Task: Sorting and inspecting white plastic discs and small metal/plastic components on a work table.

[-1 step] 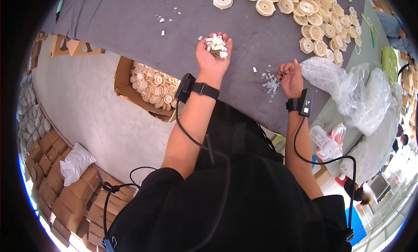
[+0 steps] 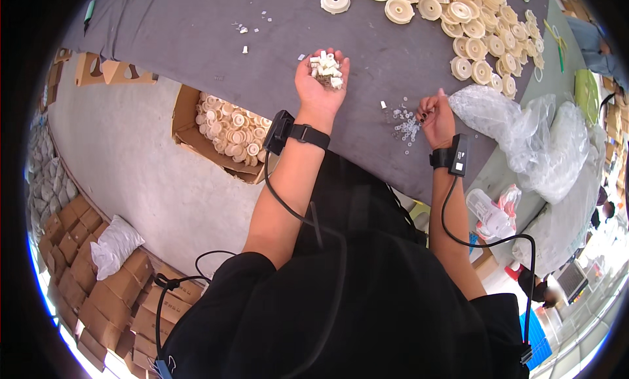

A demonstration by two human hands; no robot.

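Note:
My left hand [image 2: 321,91] is palm up and cupped around a heap of small white plastic fittings [image 2: 326,67]. Its fingers curl up behind the heap, over the dark grey tabletop. To the right, my right hand [image 2: 438,120] rests at the edge of a scatter of small translucent washers [image 2: 407,126]. Its fingers are bent inward toward the washers, and the thumb points up and away. Whatever the fingertips pinch is too small to make out. One loose white fitting [image 2: 383,104] lies on the cloth just left of the washers.
Cream plastic wheels [image 2: 481,48] are piled at the far right of the grey-covered table [image 2: 196,32]. Clear plastic bags [image 2: 524,130] lie beside my right hand. A cardboard box [image 2: 187,120] of similar wheels stands below the table's left edge. Cables [image 2: 498,241] run along both arms.
My right thumb and wrist have shifted very slightly to the left. My left hand and its heap of fittings stay in place.

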